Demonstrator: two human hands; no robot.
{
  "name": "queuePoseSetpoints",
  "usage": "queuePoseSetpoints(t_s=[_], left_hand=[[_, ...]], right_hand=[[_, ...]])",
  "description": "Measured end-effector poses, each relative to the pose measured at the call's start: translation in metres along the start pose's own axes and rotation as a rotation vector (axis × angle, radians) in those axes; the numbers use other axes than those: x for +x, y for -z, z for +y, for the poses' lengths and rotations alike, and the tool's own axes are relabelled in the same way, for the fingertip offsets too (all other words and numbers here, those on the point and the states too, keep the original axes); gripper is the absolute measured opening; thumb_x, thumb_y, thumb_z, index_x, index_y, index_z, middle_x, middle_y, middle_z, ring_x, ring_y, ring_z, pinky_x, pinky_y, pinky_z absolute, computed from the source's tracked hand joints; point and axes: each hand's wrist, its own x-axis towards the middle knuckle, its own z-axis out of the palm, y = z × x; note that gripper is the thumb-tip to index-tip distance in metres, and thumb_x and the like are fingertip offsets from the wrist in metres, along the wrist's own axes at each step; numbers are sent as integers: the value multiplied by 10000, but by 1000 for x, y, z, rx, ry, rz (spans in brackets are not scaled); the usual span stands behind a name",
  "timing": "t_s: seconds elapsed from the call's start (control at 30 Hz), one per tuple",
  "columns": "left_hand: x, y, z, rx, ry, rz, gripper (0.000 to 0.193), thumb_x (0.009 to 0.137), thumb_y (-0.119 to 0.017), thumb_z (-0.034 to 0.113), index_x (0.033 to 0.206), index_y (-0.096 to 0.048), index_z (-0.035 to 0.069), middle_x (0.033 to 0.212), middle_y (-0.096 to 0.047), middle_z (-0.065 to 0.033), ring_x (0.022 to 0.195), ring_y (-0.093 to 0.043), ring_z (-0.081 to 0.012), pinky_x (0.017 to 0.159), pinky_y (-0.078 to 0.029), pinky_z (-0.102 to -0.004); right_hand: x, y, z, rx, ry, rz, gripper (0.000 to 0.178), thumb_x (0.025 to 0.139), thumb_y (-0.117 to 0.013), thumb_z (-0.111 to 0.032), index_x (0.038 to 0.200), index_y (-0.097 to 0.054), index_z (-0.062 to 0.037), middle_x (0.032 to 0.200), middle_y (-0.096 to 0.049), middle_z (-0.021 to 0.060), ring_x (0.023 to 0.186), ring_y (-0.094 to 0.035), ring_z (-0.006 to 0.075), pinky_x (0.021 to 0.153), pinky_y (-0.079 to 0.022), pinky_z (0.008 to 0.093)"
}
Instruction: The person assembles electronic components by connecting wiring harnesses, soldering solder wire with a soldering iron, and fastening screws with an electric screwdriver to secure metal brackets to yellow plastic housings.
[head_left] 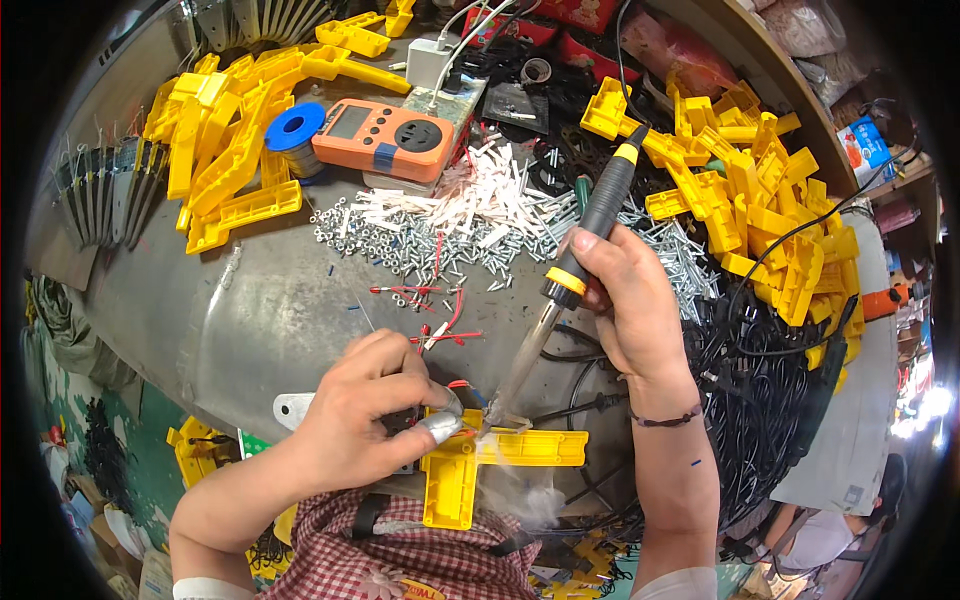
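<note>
While my right hand (630,290) grasps the soldering iron (565,283), I should steady its tip over the yellow housing (456,477) at the near edge of the surface (300,310); my left hand (375,400) curls beside the housing, though I cannot tell what it pinches.

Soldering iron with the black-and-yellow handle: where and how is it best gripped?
Probably best by the thick black cylindrical handle, just above its lower yellow band, from the right, as the right hand does. Its top leans toward that side; the slim metal shaft below, near whitish smoke, is likely hot.
</note>
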Motion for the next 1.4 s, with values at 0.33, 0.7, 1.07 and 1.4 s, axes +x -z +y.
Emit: queuePoseSetpoints(t_s=[0.33,0.7,1.07,1.4], left_hand=[[-13,41,-20,908,53,118,267,576,-716,178,826,-656,105,775,-536,-44,763,-531,-217,777,-364,-396],[-39,29,18,640,62,-411,836,557,-758,429,1217,-457,14,1164,-497,-127,1157,-421,-274,977,-250,-503],[-13,56,17,615,93,-443,806,512,-783,365,1186,-475,49,1191,-475,-136,1152,-417,-325,985,-255,-509],[7,-18,53,775,-362,-140,273,625,-660,172,878,-607,84,1128,-544,-83,1067,-501,-253,924,-277,-527]], right_hand=[[6,47,-25,-132,293,280,254,884,-578,-239,950,-551,5,779,-569,7,632,-462,45,583,-389,186],[104,0,-5,-818,1056,353,243,779,-624,-59,1011,-557,-32,929,-588,145,866,-561,315,751,-450,364],[-32,34,45,-991,305,-840,216,783,-620,-212,854,-626,-8,777,-609,140,763,-588,304,711,-452,391],[-81,26,3,-462,-319,-451,209,840,-614,-191,967,-638,-26,689,-623,71,576,-571,131,556,-456,287]])
